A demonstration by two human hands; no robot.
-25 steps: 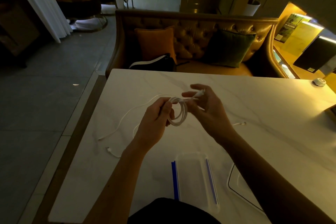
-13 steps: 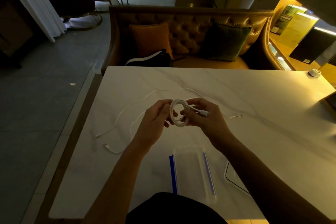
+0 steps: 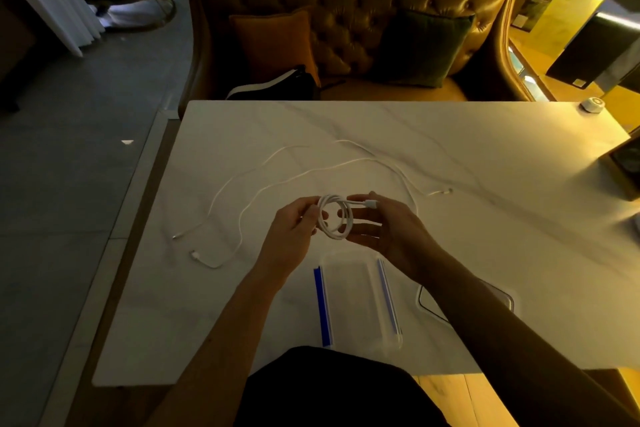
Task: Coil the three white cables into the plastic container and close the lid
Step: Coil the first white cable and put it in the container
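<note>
Dim, amber-lit room with a tufted sofa (image 3: 346, 35) behind a pale marble worktop (image 3: 485, 184). Both hands hold one coiled white cable (image 3: 335, 217) above it: the left hand (image 3: 294, 229) pinches the loop's left side, the right hand (image 3: 381, 225) cradles the right side and its plug. Directly below, towards the person, sits the open clear plastic container (image 3: 360, 305), its long axis running away from the body; its lid (image 3: 498, 298) lies just right. Two loose cables (image 3: 263, 184) sprawl beyond.
</note>
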